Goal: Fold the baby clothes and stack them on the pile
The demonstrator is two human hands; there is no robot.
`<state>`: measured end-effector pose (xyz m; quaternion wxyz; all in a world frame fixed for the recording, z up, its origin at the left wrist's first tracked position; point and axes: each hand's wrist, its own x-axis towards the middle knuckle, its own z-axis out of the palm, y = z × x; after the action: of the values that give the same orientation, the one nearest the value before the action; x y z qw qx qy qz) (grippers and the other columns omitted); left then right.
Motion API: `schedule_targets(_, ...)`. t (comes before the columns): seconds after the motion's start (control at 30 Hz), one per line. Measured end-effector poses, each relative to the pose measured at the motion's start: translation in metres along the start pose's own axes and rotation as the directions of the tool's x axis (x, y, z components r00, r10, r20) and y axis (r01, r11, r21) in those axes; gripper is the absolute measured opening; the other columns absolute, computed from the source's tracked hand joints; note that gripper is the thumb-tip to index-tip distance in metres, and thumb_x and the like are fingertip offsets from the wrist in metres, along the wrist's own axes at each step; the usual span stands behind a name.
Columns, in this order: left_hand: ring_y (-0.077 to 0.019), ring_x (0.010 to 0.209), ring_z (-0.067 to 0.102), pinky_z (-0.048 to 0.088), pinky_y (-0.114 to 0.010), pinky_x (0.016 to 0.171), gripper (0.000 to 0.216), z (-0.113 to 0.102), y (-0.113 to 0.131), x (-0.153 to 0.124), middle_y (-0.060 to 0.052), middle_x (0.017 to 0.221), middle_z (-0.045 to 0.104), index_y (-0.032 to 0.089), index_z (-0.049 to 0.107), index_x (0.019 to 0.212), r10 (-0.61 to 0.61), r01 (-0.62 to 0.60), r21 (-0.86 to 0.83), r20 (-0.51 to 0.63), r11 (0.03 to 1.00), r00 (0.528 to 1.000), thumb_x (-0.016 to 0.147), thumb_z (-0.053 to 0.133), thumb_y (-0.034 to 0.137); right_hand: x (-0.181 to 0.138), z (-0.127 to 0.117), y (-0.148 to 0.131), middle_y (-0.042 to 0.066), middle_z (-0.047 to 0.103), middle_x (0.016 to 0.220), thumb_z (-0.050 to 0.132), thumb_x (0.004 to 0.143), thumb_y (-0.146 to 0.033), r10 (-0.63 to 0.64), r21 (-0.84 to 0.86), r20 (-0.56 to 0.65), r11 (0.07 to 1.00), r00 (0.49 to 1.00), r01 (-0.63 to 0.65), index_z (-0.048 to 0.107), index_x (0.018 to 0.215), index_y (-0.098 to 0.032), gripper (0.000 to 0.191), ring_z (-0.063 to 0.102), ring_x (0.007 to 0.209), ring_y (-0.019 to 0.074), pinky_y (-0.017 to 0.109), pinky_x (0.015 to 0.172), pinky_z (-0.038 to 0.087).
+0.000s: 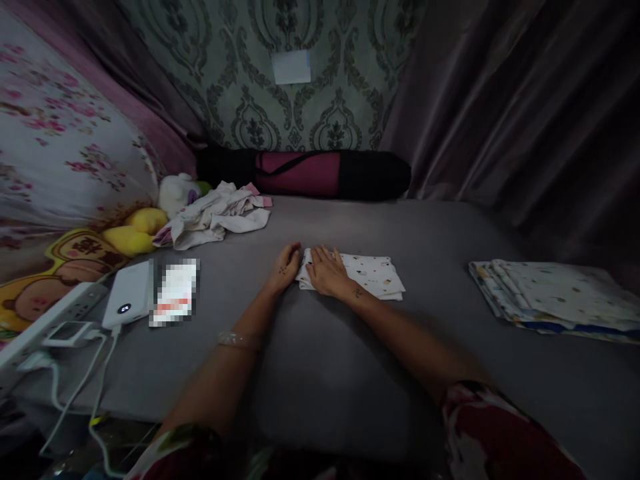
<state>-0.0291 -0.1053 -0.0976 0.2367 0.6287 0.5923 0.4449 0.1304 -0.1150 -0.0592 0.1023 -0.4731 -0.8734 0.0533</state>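
Observation:
A white cloth with small dark and yellowish prints (375,275) lies folded into a flat rectangle on the grey bed surface (320,373). Spread flat on its left part is my right hand (327,270), fingers stretched and pointing away from me. At the cloth's left edge, my left hand (286,268) rests on its side with the fingers extended; whether its fingertips touch the cloth I cannot tell. To the far right sits a stack of folded printed cloths (555,293).
Crumpled white and pink clothing (220,213) lies at the back left beside yellow and white plush toys (135,233). Nearer are a power bank (129,297), a power strip (75,313) with cables, and a pixelated item (175,293). A long black and maroon bag (305,173) lies along the wall.

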Motion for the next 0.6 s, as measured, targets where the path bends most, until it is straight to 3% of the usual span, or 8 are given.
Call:
schedule_targets(0.33,-0.0209,0.123,0.055,0.039,-0.04,0.11,0.04,-0.002,0.004,-0.002,-0.012,0.13,0.062,0.014,0.057,0.125,0.003,-0.003,-0.005,0.004,1.0,1.0,0.094,0.036,0.029,0.01,0.019,-0.023,0.019,0.028,0.157,0.024,0.099,-0.034,0.035,0.058,-0.02,0.998,0.999,-0.034,0.032,0.148,0.0,0.06,0.022,0.146,0.0289,0.047,0.118,0.015)
schedule_targets(0.6,-0.0225,0.12,0.057,0.039,-0.042,0.109,0.041,-0.004,0.007,-0.004,-0.014,0.127,0.063,0.012,0.058,0.122,0.029,-0.029,0.018,0.017,0.999,0.999,0.093,0.036,0.032,0.011,0.009,-0.015,0.018,0.03,0.156,0.026,0.1,-0.034,0.013,0.196,0.005,0.98,1.0,-0.014,0.032,0.149,-0.001,0.059,0.023,0.146,0.0259,0.041,0.119,0.016)
